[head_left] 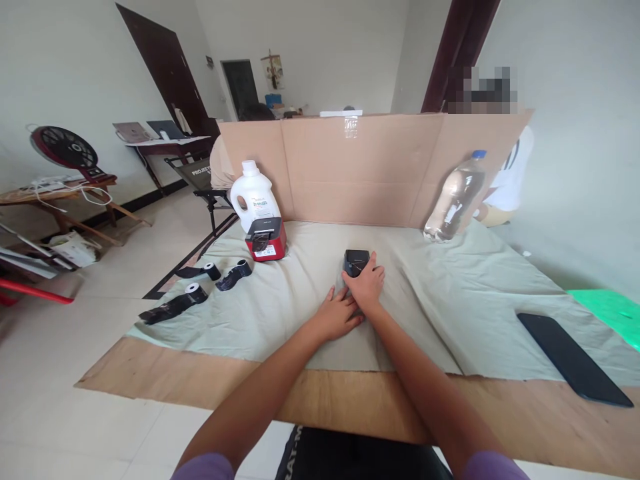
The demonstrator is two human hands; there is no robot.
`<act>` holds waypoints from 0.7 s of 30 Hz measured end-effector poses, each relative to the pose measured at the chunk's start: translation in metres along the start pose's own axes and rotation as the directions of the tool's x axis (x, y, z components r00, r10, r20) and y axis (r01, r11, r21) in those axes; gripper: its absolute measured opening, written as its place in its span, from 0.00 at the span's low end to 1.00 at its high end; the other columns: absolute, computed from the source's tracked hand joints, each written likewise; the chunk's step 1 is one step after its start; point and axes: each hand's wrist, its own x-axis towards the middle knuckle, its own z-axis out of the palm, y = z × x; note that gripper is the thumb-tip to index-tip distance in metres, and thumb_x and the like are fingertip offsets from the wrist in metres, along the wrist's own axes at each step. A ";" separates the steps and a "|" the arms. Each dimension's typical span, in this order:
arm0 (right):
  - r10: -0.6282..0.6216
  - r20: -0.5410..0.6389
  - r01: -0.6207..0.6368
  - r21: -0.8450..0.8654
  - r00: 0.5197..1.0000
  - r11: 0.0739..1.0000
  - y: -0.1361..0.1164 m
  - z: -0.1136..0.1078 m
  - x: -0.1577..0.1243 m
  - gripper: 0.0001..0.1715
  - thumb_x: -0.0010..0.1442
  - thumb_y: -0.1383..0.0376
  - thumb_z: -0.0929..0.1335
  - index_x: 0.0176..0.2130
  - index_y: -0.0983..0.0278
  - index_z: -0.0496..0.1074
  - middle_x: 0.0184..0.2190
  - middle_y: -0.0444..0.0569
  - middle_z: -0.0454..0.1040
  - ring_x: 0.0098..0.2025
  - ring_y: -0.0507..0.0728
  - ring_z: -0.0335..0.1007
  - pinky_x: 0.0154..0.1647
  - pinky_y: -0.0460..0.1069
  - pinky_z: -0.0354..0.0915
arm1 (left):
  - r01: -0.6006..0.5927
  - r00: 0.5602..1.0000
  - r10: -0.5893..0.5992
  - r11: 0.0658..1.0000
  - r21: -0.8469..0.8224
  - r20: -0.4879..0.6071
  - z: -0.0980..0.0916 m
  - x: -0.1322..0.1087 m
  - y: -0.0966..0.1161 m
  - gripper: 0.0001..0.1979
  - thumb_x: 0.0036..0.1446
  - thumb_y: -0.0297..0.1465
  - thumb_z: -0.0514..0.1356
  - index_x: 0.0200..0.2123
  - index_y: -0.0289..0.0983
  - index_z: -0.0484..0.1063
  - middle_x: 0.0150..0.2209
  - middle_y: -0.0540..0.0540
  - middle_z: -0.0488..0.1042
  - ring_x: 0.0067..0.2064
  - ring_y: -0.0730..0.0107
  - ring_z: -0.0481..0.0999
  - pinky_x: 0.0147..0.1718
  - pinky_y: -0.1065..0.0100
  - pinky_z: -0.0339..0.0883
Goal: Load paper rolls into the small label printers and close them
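- The black box [356, 259] sits on the pale cloth [300, 287], just beyond the right thumb and reaching between it and the index finger.
- The right hand [369, 283] grasps the box's near part, thumb at its left side, index finger at its right.
- The left hand [339, 318] lies with released, spread fingers on the cloth, just beside the right wrist; whether the two hands touch, I cannot tell.
- Left of the fingers and farther off stands a red-and-black device [274, 243], a white jug [257, 193] behind it.
- Farther left of the fingers lie three partly unwound black rolls [196, 292].
- Beyond the fingertips, a cardboard panel [350, 177] stands upright; a clear bottle [457, 197] tilts before its right part.
- Well right of the fingers lies a dark flat slab [573, 357].
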 end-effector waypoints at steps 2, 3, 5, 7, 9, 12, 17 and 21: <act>-0.020 0.061 0.021 -0.021 0.998 1.000 0.006 -0.009 0.003 0.57 0.51 0.48 0.72 0.69 0.68 0.50 0.50 0.66 0.64 0.54 0.75 0.64 0.55 0.68 0.60 | -0.125 0.992 0.125 0.991 -0.037 -0.016 -0.007 -0.001 0.000 0.20 0.68 0.40 0.51 0.60 0.46 0.69 0.63 0.47 0.69 0.68 0.57 0.59 0.67 0.45 0.49; -0.028 0.106 0.029 -0.014 0.994 0.999 0.010 -0.015 0.005 0.55 0.54 0.47 0.70 0.69 0.68 0.50 0.50 0.66 0.65 0.53 0.74 0.65 0.54 0.68 0.61 | -0.191 0.981 0.190 0.980 -0.060 -0.028 -0.011 -0.002 -0.001 0.18 0.68 0.38 0.51 0.56 0.45 0.72 0.60 0.46 0.72 0.65 0.59 0.65 0.65 0.51 0.54; -0.063 0.200 0.056 0.042 0.978 0.998 0.022 -0.027 0.011 0.51 0.58 0.46 0.66 0.70 0.68 0.49 0.49 0.65 0.67 0.50 0.71 0.69 0.52 0.65 0.64 | -0.257 0.966 0.252 0.962 -0.098 -0.056 -0.017 -0.004 -0.002 0.16 0.68 0.35 0.51 0.48 0.42 0.77 0.52 0.45 0.79 0.56 0.63 0.74 0.58 0.60 0.63; -0.129 0.259 0.099 0.126 0.957 0.987 0.034 -0.039 0.016 0.48 0.60 0.48 0.64 0.69 0.67 0.49 0.49 0.62 0.68 0.45 0.66 0.71 0.49 0.62 0.67 | -0.231 0.971 0.221 0.966 -0.119 -0.095 -0.020 -0.006 -0.004 0.16 0.68 0.35 0.51 0.42 0.41 0.79 0.43 0.44 0.81 0.46 0.65 0.79 0.50 0.64 0.67; -0.200 0.280 0.139 0.224 0.939 0.965 0.045 -0.047 0.019 0.44 0.61 0.51 0.64 0.69 0.65 0.50 0.49 0.58 0.69 0.37 0.60 0.72 0.45 0.59 0.70 | -0.167 0.979 0.141 0.970 -0.178 -0.150 -0.019 -0.006 -0.008 0.15 0.67 0.35 0.52 0.40 0.40 0.79 0.37 0.45 0.81 0.40 0.66 0.79 0.45 0.66 0.69; -0.256 0.285 0.136 0.380 0.924 0.915 0.056 -0.051 0.019 0.38 0.62 0.55 0.63 0.66 0.64 0.52 0.48 0.54 0.71 0.29 0.54 0.71 0.37 0.54 0.71 | -0.039 0.958 -0.094 0.894 -0.447 -0.271 -0.016 0.006 -0.020 0.16 0.66 0.37 0.52 0.40 0.39 0.79 0.35 0.45 0.81 0.36 0.68 0.79 0.38 0.68 0.71; -0.254 0.229 0.146 0.402 0.940 0.904 0.067 -0.042 0.014 0.32 0.61 0.59 0.63 0.62 0.65 0.58 0.49 0.56 0.73 0.29 0.54 0.70 0.37 0.54 0.71 | 0.190 0.789 -0.533 0.685 -0.703 -0.307 -0.014 0.062 -0.065 0.15 0.62 0.31 0.56 0.48 0.33 0.76 0.33 0.44 0.80 0.29 0.71 0.76 0.33 0.69 0.72; -0.271 0.262 0.158 0.383 0.926 0.910 0.069 -0.040 0.013 0.35 0.60 0.61 0.63 0.64 0.64 0.57 0.54 0.57 0.73 0.30 0.55 0.71 0.39 0.55 0.71 | 0.272 0.756 -0.579 0.702 -0.659 -0.305 -0.009 0.089 -0.091 0.15 0.58 0.27 0.59 0.47 0.33 0.78 0.34 0.45 0.80 0.30 0.71 0.75 0.36 0.68 0.72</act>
